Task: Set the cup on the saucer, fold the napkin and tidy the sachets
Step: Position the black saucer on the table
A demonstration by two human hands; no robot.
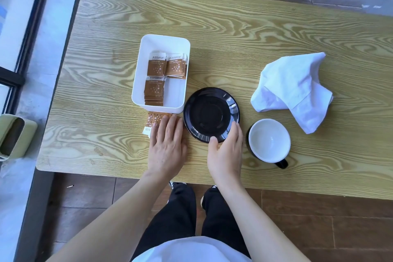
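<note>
A black saucer [210,112] lies at the table's middle, tilted slightly. My right hand [226,151] grips its near rim, thumb on top and fingers at the right edge. A cup [269,141], black outside and white inside, stands upright on the table just right of the saucer, its handle pointing toward me. A crumpled white napkin [291,89] lies farther right. A white tray [182,74] holds several brown sachets [156,68]. A few loose sachets [152,121] lie in front of the tray, and my left hand [167,144] rests flat on them with its fingers spread.
The wooden table [234,34] has its near edge just in front of my legs. A pale green container [12,136] stands on the floor at the left, beside a window frame [32,27]. Wooden floor surrounds the table.
</note>
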